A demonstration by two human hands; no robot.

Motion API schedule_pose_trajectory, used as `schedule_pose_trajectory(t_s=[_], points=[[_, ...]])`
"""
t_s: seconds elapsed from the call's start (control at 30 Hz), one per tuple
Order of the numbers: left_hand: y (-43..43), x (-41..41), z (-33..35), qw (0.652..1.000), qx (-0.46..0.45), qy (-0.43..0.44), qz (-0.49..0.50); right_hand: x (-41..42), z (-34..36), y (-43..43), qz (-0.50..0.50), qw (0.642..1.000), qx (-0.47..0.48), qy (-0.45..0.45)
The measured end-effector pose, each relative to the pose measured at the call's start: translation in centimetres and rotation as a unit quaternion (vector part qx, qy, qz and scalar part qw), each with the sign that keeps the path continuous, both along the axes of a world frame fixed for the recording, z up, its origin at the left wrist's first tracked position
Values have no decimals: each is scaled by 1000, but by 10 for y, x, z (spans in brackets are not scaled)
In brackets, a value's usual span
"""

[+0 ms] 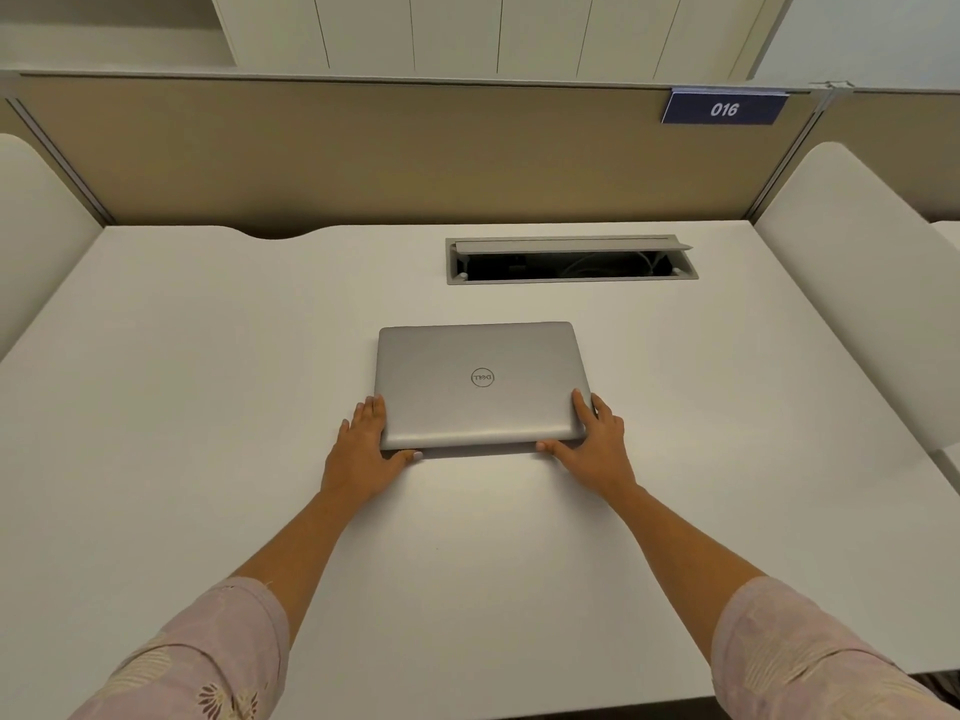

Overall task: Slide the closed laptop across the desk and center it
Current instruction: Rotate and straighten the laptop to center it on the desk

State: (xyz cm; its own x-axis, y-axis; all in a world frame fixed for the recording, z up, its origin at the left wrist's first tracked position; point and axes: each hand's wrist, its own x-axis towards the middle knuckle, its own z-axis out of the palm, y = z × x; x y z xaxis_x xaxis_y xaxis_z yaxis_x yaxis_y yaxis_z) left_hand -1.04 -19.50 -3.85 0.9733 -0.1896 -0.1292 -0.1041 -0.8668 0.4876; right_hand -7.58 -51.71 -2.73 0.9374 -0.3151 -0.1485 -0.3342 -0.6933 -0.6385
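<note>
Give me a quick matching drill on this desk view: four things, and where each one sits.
Things:
1. laptop
2. cable box
3. number plate
4. left hand

Places:
A. on the partition, upper right
B. at the laptop's near-left corner
C. recessed in the desk, lid raised
D. flat on the desk between both hands, closed

Pairs: 1-D, 2-C, 3-A, 4-B

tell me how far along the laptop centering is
Done, by the look of it: the closed laptop lies flat, about midway across the desk. In hand: the left hand and right hand cup its near corners. Left: perhaps a small squaring nudge, then letting go.
</note>
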Motion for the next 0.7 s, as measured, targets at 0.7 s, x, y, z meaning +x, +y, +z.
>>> schedule_pose_trajectory(t_s=[0.7], points=[[-41,-103,-28,984,114,-98,-93,-89,-32,46,127,975,-181,-30]])
